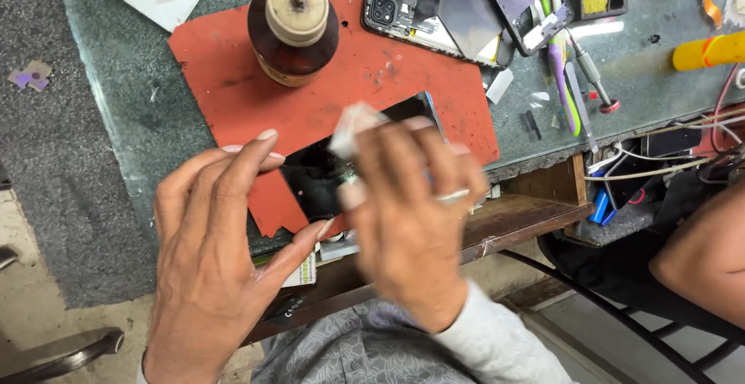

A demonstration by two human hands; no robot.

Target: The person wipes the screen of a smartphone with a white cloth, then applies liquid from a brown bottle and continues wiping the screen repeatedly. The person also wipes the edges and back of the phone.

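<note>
Green bench [140,89] — red mat [248,81], screwdriver [590,73]

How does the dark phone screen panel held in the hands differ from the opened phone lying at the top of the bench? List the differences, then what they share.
1. The screen panel is gripped at its edges by the left hand; the opened phone lies untouched.
2. The panel shows a plain dark face; the opened phone shows its camera cluster and inner parts.
3. The right hand presses a white wipe on the panel only.

Both are over the red mat.

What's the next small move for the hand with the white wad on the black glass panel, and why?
Probably sweep the small white wad toward the near end of the black glass phone panel. The right hand presses it at the far end, while the left hand pinches the panel's edges over the red mat.
</note>
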